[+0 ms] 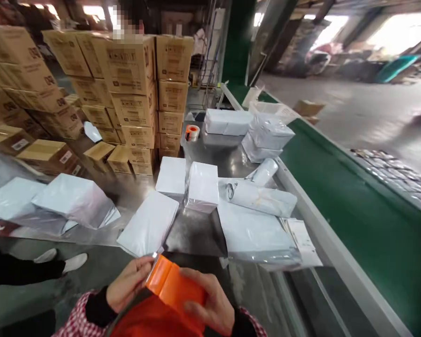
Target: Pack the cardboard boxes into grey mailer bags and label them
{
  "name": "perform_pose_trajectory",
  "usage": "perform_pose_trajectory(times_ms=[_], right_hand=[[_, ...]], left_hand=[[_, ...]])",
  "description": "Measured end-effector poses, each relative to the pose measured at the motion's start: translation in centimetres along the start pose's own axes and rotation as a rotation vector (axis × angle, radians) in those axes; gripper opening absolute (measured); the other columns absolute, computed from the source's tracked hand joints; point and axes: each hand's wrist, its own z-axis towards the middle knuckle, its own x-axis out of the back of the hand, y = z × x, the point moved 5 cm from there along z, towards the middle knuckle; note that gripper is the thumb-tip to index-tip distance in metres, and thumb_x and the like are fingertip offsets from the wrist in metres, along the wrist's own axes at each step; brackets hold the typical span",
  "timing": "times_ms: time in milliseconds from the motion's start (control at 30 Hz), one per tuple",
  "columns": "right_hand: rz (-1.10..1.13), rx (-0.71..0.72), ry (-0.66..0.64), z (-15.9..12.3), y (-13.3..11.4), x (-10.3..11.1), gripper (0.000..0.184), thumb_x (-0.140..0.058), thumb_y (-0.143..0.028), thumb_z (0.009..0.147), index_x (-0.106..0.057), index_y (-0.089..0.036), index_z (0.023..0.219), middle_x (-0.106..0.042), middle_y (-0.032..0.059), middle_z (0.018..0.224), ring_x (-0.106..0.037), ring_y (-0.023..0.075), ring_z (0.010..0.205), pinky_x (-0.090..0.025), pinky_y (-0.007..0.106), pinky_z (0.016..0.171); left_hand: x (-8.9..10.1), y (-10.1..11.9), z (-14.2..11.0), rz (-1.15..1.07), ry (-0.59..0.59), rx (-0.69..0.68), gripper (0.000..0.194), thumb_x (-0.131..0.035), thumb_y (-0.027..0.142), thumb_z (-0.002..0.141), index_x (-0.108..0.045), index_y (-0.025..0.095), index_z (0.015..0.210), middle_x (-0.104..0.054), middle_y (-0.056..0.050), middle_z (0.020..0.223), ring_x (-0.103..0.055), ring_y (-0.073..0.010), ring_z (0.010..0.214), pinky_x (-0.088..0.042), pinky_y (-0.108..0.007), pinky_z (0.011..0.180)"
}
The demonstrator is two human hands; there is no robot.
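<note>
Close to my body, in front of a red-orange garment, I hold a bright orange, box-shaped pack [178, 285] with a line across it. My right hand [212, 302] wraps round its right part, fingers over the top and thumb bent across the face. At its left end my left hand [129, 283] is closed, fingertips pinched by a small shiny whitish edge; the exact hold is partly hidden. Just beyond lies a flat white packet [149, 222] on the dark metal table [196, 234]. Two white paper blocks, a left block [171, 173] and a right block [202, 182], stand behind it.
Plastic-wrapped bundles [257, 203] lie at the table's right, beside a green conveyor belt [337, 201]. Wrapped white stacks [73, 196] sit at left. A tape roll [192, 132] is farther back. Tall cardboard boxes [126, 65] stand behind; a person's shoes [73, 263] show at lower left.
</note>
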Motion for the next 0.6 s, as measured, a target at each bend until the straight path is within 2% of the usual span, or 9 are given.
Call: perform_pose_trajectory(times_ms=[67,100,133,200,300,433,500,533,600], right_hand=[[-0.073,0.068,-0.016,0.9,-1.4,-0.4,0.050,-0.065,-0.047,0.077,-0.061,-0.033,0.125,-0.067,0.0022,0.081,-0.055,0.0170,0.058,-0.046,0.029,0.055],[-0.094,0.086,-0.023,1.4,-1.9,-0.5,0.050,-0.065,-0.046,0.078,-0.060,-0.034,0.126,-0.067,0.0016,0.081,-0.054,0.0169,0.058,-0.046,0.030,0.055],[-0.112,0.090,-0.028,1.9,-2.2,-0.5,0.050,-0.064,-0.046,0.078,-0.060,-0.034,0.126,-0.067,0.0013,0.080,-0.054,0.0166,0.058,-0.046,0.030,0.055],[-0.142,0.050,-0.023,3.3,-2.6,-0.3,0.050,-0.064,-0.045,0.078,-0.061,-0.030,0.126,-0.066,0.0011,0.078,-0.053,0.0156,0.056,-0.047,0.029,0.055],[-0.163,-0.092,-0.001,5.8,-2.8,0.7,0.053,-0.063,-0.047,0.078,-0.061,-0.025,0.127,-0.067,0.0022,0.077,-0.057,0.0168,0.057,-0.050,0.029,0.054],[-0.215,-0.212,0.063,8.4,-2.5,4.1,0.053,-0.065,-0.044,0.077,-0.062,-0.025,0.126,-0.072,0.0063,0.101,-0.067,0.0251,0.077,-0.057,0.036,0.067],[-0.264,-0.262,0.087,9.3,-1.4,5.9,0.054,-0.065,-0.042,0.076,-0.063,-0.024,0.126,-0.071,0.0082,0.110,-0.069,0.0283,0.085,-0.058,0.039,0.074],[-0.289,-0.291,0.092,9.8,-0.6,6.5,0.054,-0.066,-0.041,0.076,-0.063,-0.022,0.127,-0.072,0.0092,0.110,-0.069,0.0295,0.086,-0.058,0.040,0.075],[-0.329,-0.332,0.100,10.7,1.2,7.2,0.054,-0.066,-0.039,0.075,-0.064,-0.020,0.126,-0.073,0.0105,0.107,-0.069,0.0312,0.089,-0.058,0.041,0.078]], left_hand=[[-1.4,-0.1,0.4,-0.345,0.054,0.080,0.039,-0.067,0.059,0.076,-0.070,0.020,0.078,-0.068,-0.004,0.074,-0.063,-0.0153,0.068,-0.053,-0.028,0.069],[-1.7,0.0,0.6,-0.452,0.072,0.109,0.037,-0.074,0.055,0.071,-0.069,0.019,0.072,-0.065,-0.002,0.069,-0.060,-0.0130,0.062,-0.050,-0.026,0.066],[-1.6,0.3,0.9,-0.491,0.086,0.120,0.036,-0.076,0.053,0.069,-0.068,0.018,0.071,-0.064,-0.001,0.066,-0.057,-0.0118,0.060,-0.049,-0.025,0.064],[-0.4,1.3,1.8,-0.389,0.111,0.095,0.039,-0.073,0.054,0.071,-0.068,0.016,0.073,-0.063,-0.001,0.065,-0.055,-0.0119,0.058,-0.046,-0.025,0.061],[3.9,3.8,4.2,-0.087,0.167,0.025,0.046,-0.066,0.060,0.073,-0.065,0.014,0.069,-0.061,-0.002,0.061,-0.053,-0.0126,0.054,-0.044,-0.026,0.056],[13.1,6.6,8.8,0.301,0.454,-0.059,0.048,-0.054,0.062,0.077,-0.063,0.015,0.081,-0.065,-0.005,0.071,-0.058,-0.0156,0.058,-0.051,-0.031,0.063],[16.6,6.4,11.5,0.413,0.533,-0.055,0.044,-0.046,0.058,0.081,-0.062,0.017,0.083,-0.065,-0.006,0.074,-0.060,-0.0167,0.061,-0.052,-0.033,0.066],[17.5,5.7,12.8,0.455,0.526,-0.024,0.041,-0.046,0.054,0.083,-0.061,0.017,0.079,-0.065,-0.006,0.072,-0.061,-0.0176,0.061,-0.052,-0.033,0.067],[18.3,3.6,15.2,0.572,0.490,0.054,0.035,-0.046,0.045,0.084,-0.060,0.018,0.066,-0.066,-0.007,0.067,-0.064,-0.0210,0.063,-0.052,-0.035,0.068]])
